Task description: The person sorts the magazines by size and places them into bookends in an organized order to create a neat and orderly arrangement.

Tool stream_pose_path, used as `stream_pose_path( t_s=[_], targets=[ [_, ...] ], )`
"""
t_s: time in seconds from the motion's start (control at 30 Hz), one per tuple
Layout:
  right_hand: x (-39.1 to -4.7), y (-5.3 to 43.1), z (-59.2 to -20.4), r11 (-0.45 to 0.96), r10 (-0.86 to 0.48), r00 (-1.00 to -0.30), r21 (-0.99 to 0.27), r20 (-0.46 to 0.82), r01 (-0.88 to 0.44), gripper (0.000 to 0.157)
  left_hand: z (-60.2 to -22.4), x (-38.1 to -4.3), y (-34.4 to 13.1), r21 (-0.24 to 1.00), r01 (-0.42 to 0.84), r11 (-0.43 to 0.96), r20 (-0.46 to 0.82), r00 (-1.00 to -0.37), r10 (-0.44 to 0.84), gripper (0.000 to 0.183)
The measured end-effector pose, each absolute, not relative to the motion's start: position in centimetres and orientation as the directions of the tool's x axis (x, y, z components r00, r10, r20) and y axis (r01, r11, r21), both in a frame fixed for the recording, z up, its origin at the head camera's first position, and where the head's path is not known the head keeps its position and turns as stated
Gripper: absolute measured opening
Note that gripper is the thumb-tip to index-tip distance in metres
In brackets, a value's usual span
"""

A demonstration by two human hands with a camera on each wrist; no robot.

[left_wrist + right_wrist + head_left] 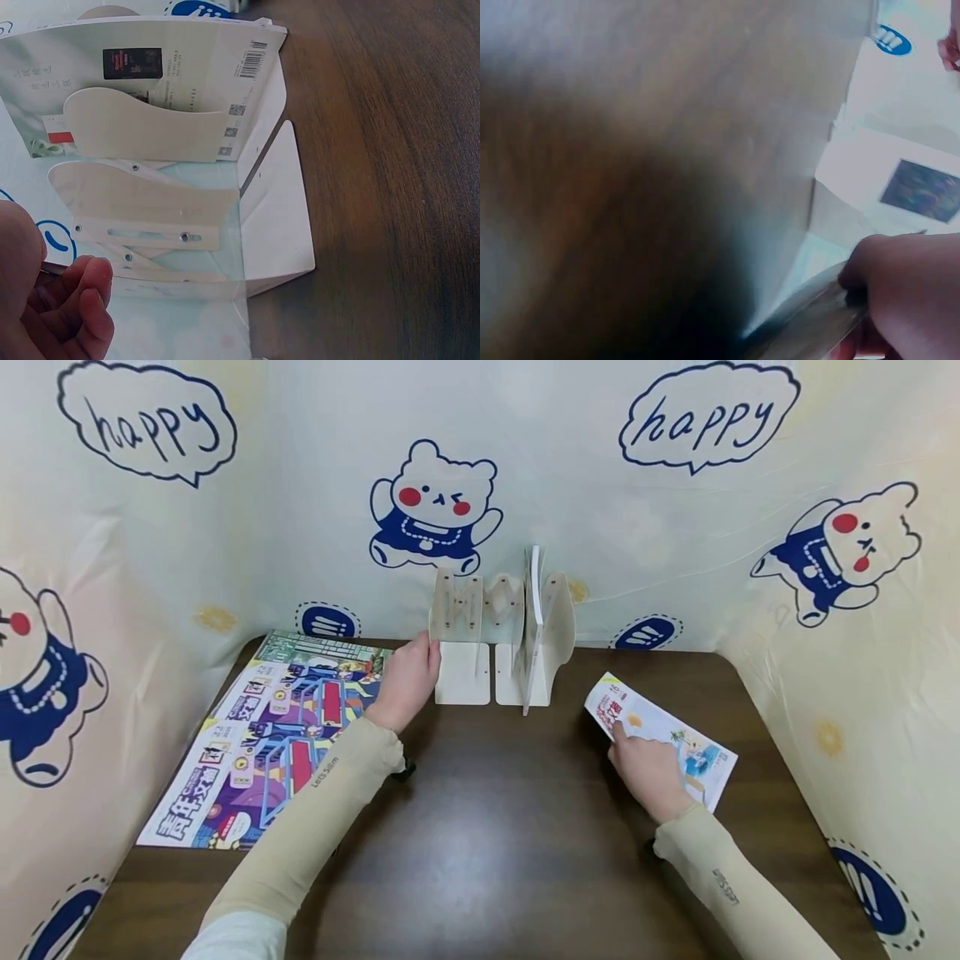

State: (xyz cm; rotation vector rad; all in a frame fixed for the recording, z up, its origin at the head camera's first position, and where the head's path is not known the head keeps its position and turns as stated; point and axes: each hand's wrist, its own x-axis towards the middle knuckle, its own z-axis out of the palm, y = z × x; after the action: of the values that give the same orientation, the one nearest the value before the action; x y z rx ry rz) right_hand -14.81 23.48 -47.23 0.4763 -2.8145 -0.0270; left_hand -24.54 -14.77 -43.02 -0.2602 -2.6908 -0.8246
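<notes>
Two hands are at work: the left hand (pixel 403 683) pinches the left end of the expandable book rack (pixel 462 675), while the right hand (pixel 651 777) is clamped on a white magazine (pixel 705 752) at the right of the bench (pixel 480 835). A book (pixel 534 610) stands upright in the rack. Shelving seems in hand; the next move likely calls for bringing the magazine upright and lining it up between dividers (pixel 558 618).

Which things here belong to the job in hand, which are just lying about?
In the job:
rack, gripped by left hand
booklet, held by right hand
upright book in the rack, probably

Apparently lying about:
overlapping magazines, in neither hand
printed cloth behind, just backdrop
</notes>
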Motion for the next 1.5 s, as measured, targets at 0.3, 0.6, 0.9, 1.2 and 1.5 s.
stream_pose_path(
  t_s=[0.3,0.6,0.9,1.2,1.5],
  targets=[
    [-13.6,25.2,-44.2,0.954,-0.285,-0.866,0.039,0.41,-0.296,0.035,-43.4,-24.4,-14.7,0.512,0.286,0.81,0.381,-0.921,0.085,0.034],
    [-11.9,26.0,-41.1,0.938,-0.275,-0.771,-0.016,0.574,-0.347,0.032,-43.1,-24.4,-14.6,0.525,0.271,0.807,0.361,-0.929,0.077,0.035],
    [-10.6,25.7,-39.4,0.906,-0.253,-0.669,-0.071,0.699,-0.416,0.014,-42.8,-24.2,-14.5,0.521,0.267,0.811,0.359,-0.93,0.076,0.036],
    [-9.2,23.8,-38.0,0.893,-0.234,-0.602,-0.076,0.763,-0.443,0.02,-43.0,-24.3,-14.5,0.528,0.268,0.806,0.354,-0.932,0.077,0.034],
    [-7.1,21.6,-35.8,0.871,-0.229,-0.556,-0.087,0.799,-0.484,0.032,-43.1,-24.2,-14.7,0.515,0.278,0.81,0.361,-0.928,0.089,0.034]
  ],
)
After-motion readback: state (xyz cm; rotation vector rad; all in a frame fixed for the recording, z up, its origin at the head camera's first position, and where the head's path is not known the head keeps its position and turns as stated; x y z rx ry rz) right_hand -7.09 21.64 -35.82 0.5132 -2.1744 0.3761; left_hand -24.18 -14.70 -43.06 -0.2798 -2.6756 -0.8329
